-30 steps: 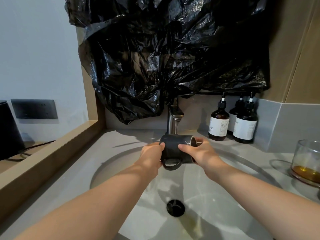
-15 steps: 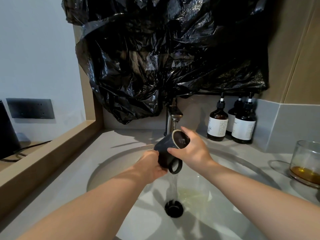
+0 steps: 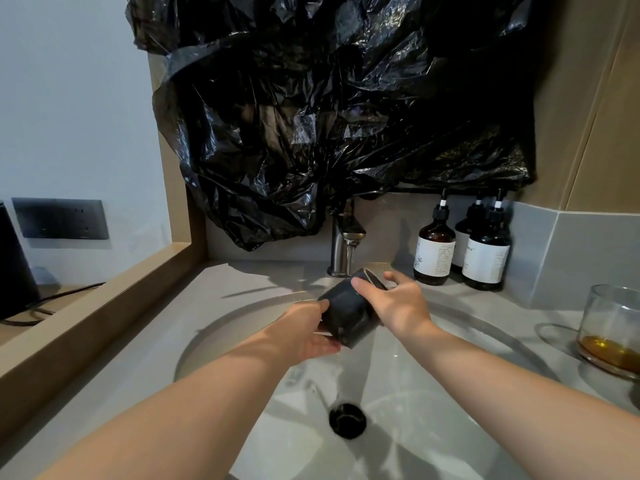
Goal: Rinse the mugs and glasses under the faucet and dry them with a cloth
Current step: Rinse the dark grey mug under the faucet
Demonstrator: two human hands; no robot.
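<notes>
A dark grey mug (image 3: 348, 315) is held on its side over the white sink basin (image 3: 450, 393), its mouth pointing up and away toward the steel faucet (image 3: 343, 244). My left hand (image 3: 304, 336) cups the mug's base from below. My right hand (image 3: 394, 306) grips it near the rim, thumb on top. The mug's handle is hidden. A clear glass (image 3: 613, 330) with a little amber liquid in the bottom stands on the counter at the right edge.
Three brown pump bottles (image 3: 464, 251) stand behind the basin on the right. A black plastic bag (image 3: 329, 116) covers the wall above the faucet. The drain (image 3: 347, 420) sits low in the basin. A wooden ledge (image 3: 104, 306) borders the counter on the left.
The mug has been turned from mouth facing me, pouring water out, to mouth facing the faucet. My left hand moved under its base. The stream into the drain has stopped.
</notes>
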